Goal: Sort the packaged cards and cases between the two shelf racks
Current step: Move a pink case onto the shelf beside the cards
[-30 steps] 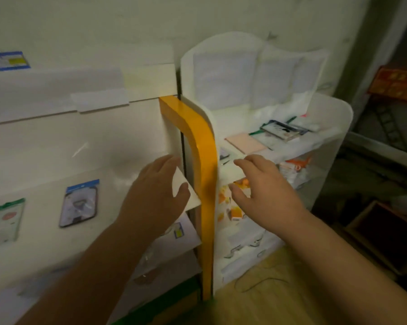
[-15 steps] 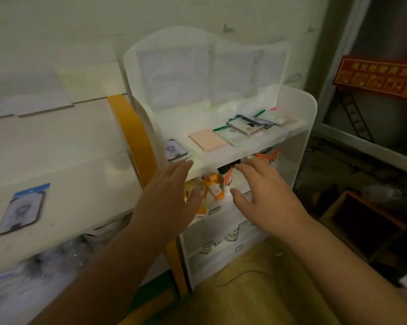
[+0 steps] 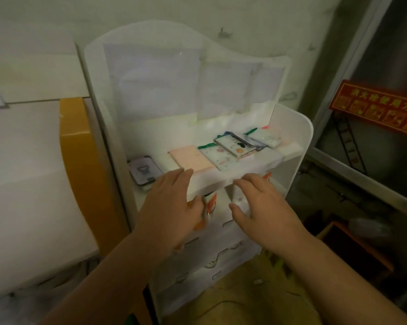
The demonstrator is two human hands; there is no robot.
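White rack (image 3: 289, 127) now centred, L hand (image 3: 167, 214) prob. empty

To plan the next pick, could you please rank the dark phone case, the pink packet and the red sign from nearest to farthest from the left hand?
From the left hand:
1. Pink packet, top shelf, just beyond the fingertips.
2. Dark phone case, shelf's left end; close to call.
3. Red sign, far right.
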